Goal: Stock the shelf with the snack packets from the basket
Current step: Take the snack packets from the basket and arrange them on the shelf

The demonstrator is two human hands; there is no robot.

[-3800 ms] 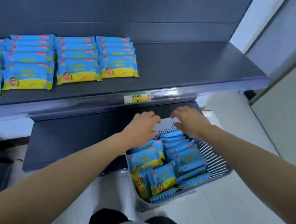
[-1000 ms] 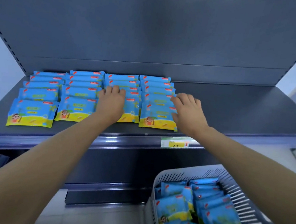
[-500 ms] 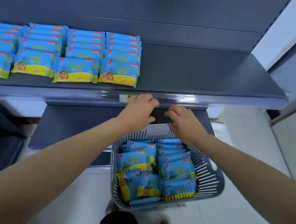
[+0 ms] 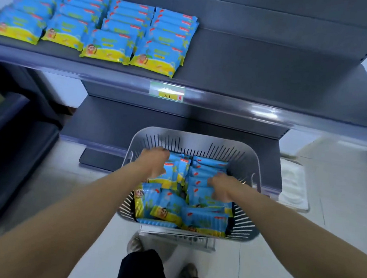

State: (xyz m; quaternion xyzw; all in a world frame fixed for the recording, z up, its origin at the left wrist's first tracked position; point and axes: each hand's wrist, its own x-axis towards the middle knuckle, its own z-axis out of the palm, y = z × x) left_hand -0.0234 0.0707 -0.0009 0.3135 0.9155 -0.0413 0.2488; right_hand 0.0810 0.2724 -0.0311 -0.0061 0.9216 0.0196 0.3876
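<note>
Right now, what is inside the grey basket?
Blue and yellow snack packets fill the basket, some upright, some flat. The left hand and right hand each grip some. The packets hide the basket's floor and any layers beneath.

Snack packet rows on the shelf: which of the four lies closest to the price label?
The rightmost row, whose front packet sits just behind the price label on the shelf edge; the other three rows lie further left.
</note>
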